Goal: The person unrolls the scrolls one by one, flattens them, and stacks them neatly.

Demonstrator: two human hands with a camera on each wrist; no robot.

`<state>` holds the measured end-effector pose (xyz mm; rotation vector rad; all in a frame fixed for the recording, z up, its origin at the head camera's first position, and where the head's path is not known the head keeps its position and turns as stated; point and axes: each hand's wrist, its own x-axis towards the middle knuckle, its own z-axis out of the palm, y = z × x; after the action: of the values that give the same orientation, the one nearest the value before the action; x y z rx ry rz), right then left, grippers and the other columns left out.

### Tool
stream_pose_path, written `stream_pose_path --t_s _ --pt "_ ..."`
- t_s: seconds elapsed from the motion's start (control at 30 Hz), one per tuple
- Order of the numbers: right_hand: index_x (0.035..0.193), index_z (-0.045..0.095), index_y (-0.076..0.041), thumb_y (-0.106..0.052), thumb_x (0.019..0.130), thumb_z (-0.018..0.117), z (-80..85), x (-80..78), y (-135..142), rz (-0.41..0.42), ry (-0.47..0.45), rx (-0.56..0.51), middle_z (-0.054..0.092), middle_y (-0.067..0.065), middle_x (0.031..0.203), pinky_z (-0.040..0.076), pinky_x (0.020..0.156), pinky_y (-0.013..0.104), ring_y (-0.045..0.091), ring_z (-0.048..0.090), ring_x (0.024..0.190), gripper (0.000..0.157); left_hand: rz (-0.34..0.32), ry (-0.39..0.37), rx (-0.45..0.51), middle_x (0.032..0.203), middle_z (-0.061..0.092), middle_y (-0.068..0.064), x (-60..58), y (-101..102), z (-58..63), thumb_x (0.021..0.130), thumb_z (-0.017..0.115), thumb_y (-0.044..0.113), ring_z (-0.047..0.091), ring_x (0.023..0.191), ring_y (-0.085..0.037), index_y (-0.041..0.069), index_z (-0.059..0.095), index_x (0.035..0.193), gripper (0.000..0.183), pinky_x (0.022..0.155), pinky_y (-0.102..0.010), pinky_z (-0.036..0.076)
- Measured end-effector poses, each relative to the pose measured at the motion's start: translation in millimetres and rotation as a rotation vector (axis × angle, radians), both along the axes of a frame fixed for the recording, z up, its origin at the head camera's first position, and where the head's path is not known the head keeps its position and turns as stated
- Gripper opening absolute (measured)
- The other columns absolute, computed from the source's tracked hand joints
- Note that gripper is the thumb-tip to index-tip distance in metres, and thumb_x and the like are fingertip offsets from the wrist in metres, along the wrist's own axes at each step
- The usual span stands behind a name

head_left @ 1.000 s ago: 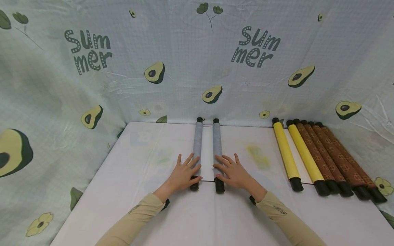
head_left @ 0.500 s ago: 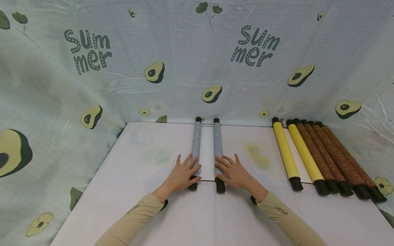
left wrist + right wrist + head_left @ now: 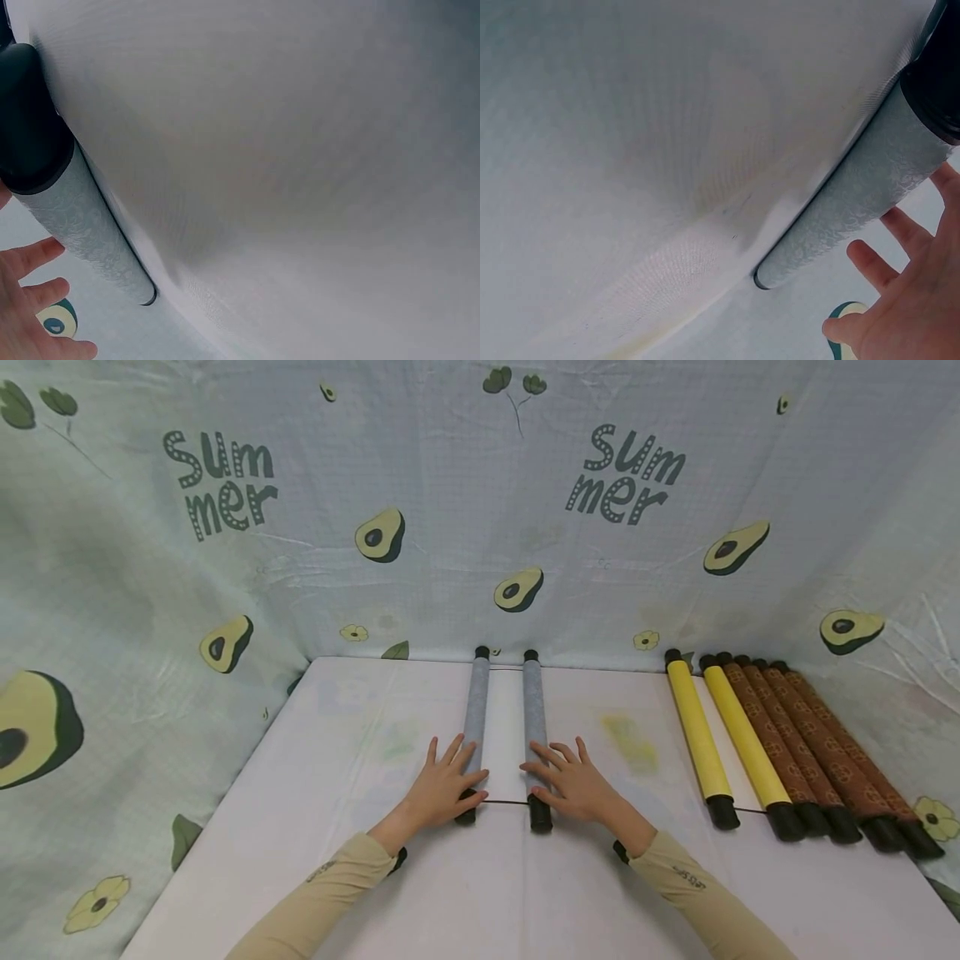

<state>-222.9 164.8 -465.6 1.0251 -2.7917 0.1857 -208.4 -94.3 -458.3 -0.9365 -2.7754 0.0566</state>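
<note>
A scroll with two grey rolls and black end knobs lies in the middle of the white table in the head view, a narrow white strip between the rolls. My left hand [image 3: 438, 789] rests with spread, straight fingers on the left grey roll [image 3: 477, 697], thumb at its black knob. On the right grey roll [image 3: 534, 702], my right hand [image 3: 577, 783] lies the same way, fingers spread. Each wrist view shows a grey roll with straight fingers beside it: the left roll [image 3: 97, 225] and the right roll [image 3: 855, 195].
To the right lies a yellow scroll [image 3: 697, 727], its two rolls slightly apart. Beside it, several brown patterned rolls [image 3: 813, 735] lie close together. A cloth printed with avocados [image 3: 450, 468] hangs behind the white table [image 3: 337, 727].
The two grey rolls have moved slightly apart, left one leftward and right one rightward, so the white strip between them is wider. My hands moved with them.
</note>
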Motion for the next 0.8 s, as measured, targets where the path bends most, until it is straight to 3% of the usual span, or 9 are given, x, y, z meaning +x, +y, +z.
stream_pose_path --t_s 0.2,0.8 --pt "0.122 0.052 -0.03 -0.042 0.09 0.044 2.1 3.0 1.2 -0.002 -0.01 -0.009 0.036 0.005 0.141 0.013 0.101 0.065 0.031 0.035 0.124 0.035 -0.01 0.022 0.006 0.138 0.039 -0.013 -0.5 -0.8 -1.0 0.089 0.042 0.049 0.026 0.133 -0.034 0.026 0.059 0.113 0.038 0.099 -0.063 0.023" --pt "0.118 0.053 -0.025 -0.041 0.09 0.045 -2.6 -1.8 1.9 0.009 -0.009 -0.005 0.037 0.001 0.142 0.013 0.101 0.064 0.028 0.034 0.128 0.033 -0.064 -0.01 0.03 0.141 0.038 -0.004 -5.8 -9.4 -4.9 0.09 0.041 0.047 0.025 0.135 -0.026 0.023 0.057 0.115 0.038 0.1 -0.063 0.021"
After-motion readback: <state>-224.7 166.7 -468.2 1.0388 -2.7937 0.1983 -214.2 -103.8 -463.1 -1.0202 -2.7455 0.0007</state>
